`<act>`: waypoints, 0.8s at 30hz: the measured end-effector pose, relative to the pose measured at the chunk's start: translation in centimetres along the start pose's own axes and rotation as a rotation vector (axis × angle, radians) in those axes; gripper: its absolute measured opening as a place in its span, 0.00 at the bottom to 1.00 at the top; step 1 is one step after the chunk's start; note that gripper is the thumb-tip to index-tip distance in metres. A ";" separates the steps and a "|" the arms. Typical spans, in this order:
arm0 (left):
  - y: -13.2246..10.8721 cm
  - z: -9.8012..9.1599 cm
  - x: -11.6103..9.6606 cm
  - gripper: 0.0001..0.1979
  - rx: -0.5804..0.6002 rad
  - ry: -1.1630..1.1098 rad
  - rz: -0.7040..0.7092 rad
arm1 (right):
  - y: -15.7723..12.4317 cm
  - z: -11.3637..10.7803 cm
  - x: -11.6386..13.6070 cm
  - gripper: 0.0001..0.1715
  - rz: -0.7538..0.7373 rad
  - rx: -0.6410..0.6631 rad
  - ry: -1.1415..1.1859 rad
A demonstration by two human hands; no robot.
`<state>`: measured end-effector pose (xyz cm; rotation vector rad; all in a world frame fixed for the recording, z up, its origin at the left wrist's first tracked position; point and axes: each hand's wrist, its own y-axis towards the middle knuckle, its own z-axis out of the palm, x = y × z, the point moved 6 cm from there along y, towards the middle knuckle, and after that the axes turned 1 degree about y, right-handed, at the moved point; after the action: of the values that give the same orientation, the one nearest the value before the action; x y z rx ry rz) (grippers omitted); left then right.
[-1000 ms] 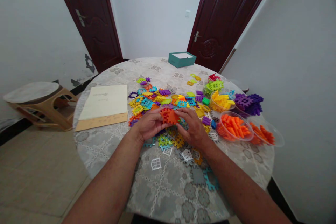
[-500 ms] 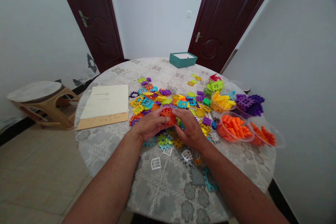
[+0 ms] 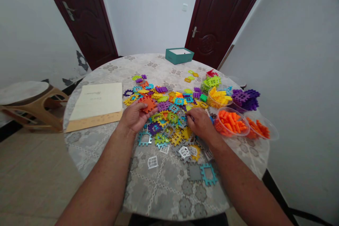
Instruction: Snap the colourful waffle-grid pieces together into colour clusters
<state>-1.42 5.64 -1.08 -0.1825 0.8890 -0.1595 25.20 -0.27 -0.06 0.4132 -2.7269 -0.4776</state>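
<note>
Currently: left hand [image 3: 136, 117], thumb and fingers clamped on orange notched plate [image 3: 149, 104], at left side of piece pile [image 3: 172, 117] | right hand [image 3: 200, 122], fingers curled at pile's right, can't tell if gripping | clear tub [image 3: 233, 135] beside right hand.

Bare forearms [image 3: 104, 169] stretched forward; left grip [image 3: 135, 116] pinching, palm-up; right grip [image 3: 200, 120] palm-down (fingers [image 3: 190, 119] curled under).

Soft, rather dim light is filling a wide, bending view.
The surface [image 3: 143, 60] is looking paler at its far side, shade is lying under the stool [image 3: 26, 91], the doors [image 3: 84, 17] are leaning outward through lens distortion, darkness is edging the top right corner, and softness is blurring the writing on the paper [image 3: 100, 109].
</note>
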 end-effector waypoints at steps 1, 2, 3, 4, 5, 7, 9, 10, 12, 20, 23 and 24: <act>0.1 -0.1 0.1 0.20 -0.012 -0.006 -0.003 | -0.1 0.3 0.4 0.12 -0.034 0.040 -0.002; 0.1 -0.1 0.2 0.21 -0.016 -0.008 -0.010 | -0.3 0.7 0.9 0.12 -0.072 0.072 0.000; 0.1 -0.1 0.3 0.22 -0.018 -0.008 -0.019 | -0.4 1.0 1.5 0.13 -0.107 0.094 0.006; 0.1 -0.1 0.4 0.22 -0.020 -0.008 -0.025 | -0.6 1.3 2.1 0.14 -0.140 0.111 0.014; 0.1 0.0 0.4 0.23 -0.026 -0.008 -0.027 | -0.7 1.5 2.6 0.15 -0.168 0.120 0.025; 0.1 -0.1 0.6 0.23 -0.043 -0.007 -0.030 | -0.9 1.9 3.3 0.18 -0.217 0.123 0.048; 0.1 -0.1 0.8 0.22 -0.052 0.006 -0.031 | -0.9 2.1 3.5 0.22 -0.252 0.115 0.079; 0.2 -0.1 0.8 0.22 -0.052 0.016 -0.032 | -1.0 2.1 3.5 0.24 -0.265 0.106 0.099; 0.2 -0.1 0.9 0.21 -0.044 0.031 -0.033 | -0.9 2.1 3.2 0.28 -0.289 0.079 0.142; 0.2 -0.3 0.1 0.18 -0.079 -0.010 0.029 | 0.5 0.8 1.1 0.24 -0.076 -0.030 0.072; 0.3 -0.5 -0.2 0.17 -0.129 -0.035 0.063 | 2.1 0.8 0.4 0.30 0.009 0.042 0.025; 0.3 -0.6 -0.3 0.17 -0.141 -0.039 0.071 | 2.9 1.0 0.2 0.32 0.024 0.069 0.008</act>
<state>-2.09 5.90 -1.31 -0.2846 0.8667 -0.0269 24.04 2.53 0.19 0.3992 -2.7433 -0.3751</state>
